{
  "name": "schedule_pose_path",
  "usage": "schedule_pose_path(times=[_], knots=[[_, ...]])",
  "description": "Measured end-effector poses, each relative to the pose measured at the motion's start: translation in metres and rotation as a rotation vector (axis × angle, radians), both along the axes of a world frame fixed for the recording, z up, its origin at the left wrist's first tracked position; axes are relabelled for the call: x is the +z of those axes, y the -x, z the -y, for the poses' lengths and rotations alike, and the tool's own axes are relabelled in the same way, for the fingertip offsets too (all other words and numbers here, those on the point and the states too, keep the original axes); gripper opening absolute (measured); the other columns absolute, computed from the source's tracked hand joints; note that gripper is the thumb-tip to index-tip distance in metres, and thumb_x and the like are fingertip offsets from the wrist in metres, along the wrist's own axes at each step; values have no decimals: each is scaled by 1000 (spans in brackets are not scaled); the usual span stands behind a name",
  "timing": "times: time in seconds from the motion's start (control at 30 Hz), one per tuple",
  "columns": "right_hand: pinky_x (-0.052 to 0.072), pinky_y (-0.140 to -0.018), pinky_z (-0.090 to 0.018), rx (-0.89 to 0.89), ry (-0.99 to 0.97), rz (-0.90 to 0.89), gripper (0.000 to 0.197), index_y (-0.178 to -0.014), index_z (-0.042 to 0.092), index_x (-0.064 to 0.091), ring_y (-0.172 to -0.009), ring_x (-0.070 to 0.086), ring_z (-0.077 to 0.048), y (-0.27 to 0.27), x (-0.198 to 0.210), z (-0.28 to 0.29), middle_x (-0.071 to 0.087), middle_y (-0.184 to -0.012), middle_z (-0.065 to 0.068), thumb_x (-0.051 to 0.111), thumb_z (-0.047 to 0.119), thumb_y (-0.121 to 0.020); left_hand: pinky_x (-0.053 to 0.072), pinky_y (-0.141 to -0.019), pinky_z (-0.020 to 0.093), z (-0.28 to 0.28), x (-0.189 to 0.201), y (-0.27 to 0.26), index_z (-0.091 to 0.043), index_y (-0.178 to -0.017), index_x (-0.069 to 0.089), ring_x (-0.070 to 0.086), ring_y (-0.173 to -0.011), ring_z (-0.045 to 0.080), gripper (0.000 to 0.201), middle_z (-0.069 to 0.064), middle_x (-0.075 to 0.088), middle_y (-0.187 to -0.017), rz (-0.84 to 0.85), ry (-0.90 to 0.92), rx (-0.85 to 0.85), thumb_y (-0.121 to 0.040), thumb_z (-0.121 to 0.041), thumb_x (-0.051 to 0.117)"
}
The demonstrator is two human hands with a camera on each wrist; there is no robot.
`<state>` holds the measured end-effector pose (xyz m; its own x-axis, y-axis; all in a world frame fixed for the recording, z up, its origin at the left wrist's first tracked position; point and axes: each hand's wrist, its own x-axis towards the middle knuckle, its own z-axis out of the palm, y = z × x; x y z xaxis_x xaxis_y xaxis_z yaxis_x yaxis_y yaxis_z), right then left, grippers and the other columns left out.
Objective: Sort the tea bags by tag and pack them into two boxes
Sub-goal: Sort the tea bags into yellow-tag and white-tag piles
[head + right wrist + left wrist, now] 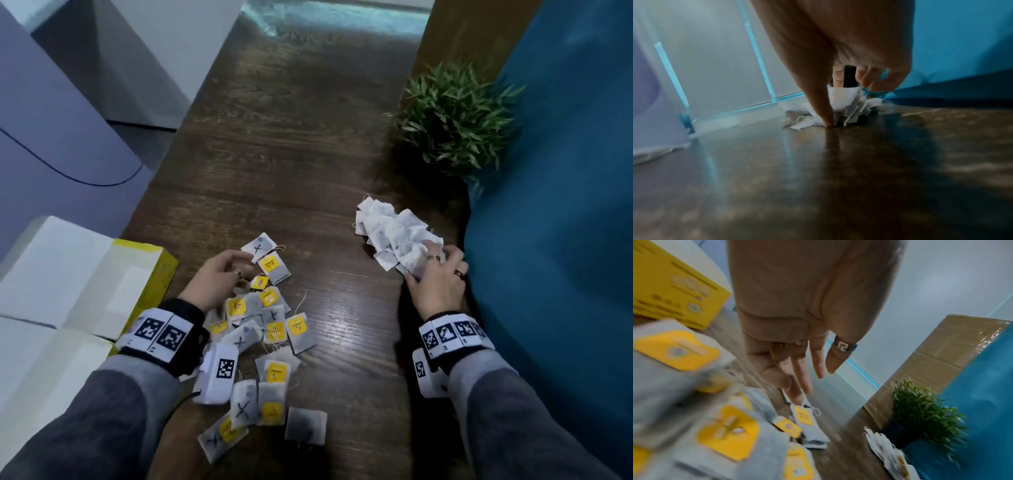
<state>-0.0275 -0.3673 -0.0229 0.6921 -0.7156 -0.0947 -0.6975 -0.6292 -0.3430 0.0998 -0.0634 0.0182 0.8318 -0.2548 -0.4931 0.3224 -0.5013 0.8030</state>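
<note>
Sorting looks mostly done: white pile [394, 236] at 2 o'clock, gripped by right hand [436, 277]; left hand [219, 277], relaxed and seemingly empty, over yellow-tagged bags [267, 329]. Box [150, 270] unpacked.

The left hand [797, 313] is seen from the wrist, fingers [797, 386] extended and relaxed, with nothing held. Yellow-tagged tea bags [729, 433] are scattered on the counter [840, 456] below. A yellow box [672, 287] is seen left, a green plant [920, 413] right.
</note>
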Motion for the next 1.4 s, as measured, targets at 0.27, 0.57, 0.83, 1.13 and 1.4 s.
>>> schedule_pose_path(times=[0.27,0.57,0.83,1.13,1.4], knots=[[45,-96,-39,397,-246,25,24,-109,23,59,-109,56,-20,-7,8,-69,62,-114,-2,59,31,-87,47,-80,22,-36,-12,9,-9,-116,58,60,-92,16,34,5,61,-101,92,-262,-144,-86,4,50],[48,-82,-35,411,-469,-245,48,-113,25,50,-94,56,-15,0,-2,-146,60,-92,6,72,44,-75,43,-63,21,-40,-16,32,-25,-106,57,50,-74,9,40,-2,58,-95,243,-330,-519,-71,-21,77],[41,-68,-24,315,-570,152,28,-72,28,57,-63,53,2,15,-2,-156,55,-69,11,70,4,-74,45,-57,18,-40,-24,41,-23,-92,57,55,-62,3,21,-6,54,-67,274,-245,-569,-82,-5,62],[39,-65,-14,269,-493,811,37,-67,22,64,-65,49,-6,38,26,-170,52,-69,-7,56,-13,-64,60,-63,35,-49,7,32,-5,-78,50,70,-76,26,13,20,65,-86,-446,476,-44,-90,-1,53],[47,-73,-13,236,-757,851,36,-69,15,60,-80,64,-1,29,48,-175,69,-83,13,66,-21,-69,60,-61,33,-45,18,35,-15,-120,50,69,-93,36,32,25,62,-116,-523,670,-101,-96,4,39]])
